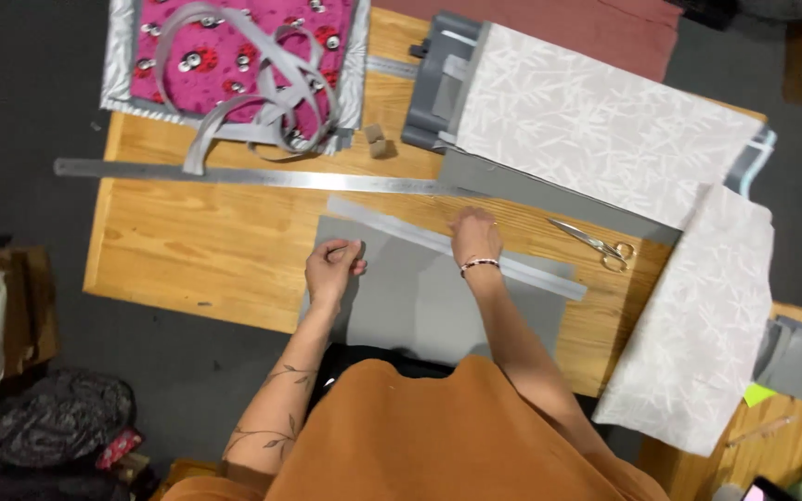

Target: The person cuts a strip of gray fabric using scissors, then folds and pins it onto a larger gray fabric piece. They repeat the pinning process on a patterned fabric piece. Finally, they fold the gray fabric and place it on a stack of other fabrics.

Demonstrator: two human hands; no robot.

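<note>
A grey fabric panel lies on the wooden table in front of me. A light grey strip runs diagonally along its far edge. My left hand rests on the panel's left part with fingers curled, pinching something small that I cannot make out. My right hand presses flat on the strip near its middle; a beaded bracelet is on that wrist.
A long metal ruler lies across the table behind the panel. Scissors lie to the right. Pink patterned fabric with grey straps sits at the back left, white patterned fabric over a grey machine at the back right.
</note>
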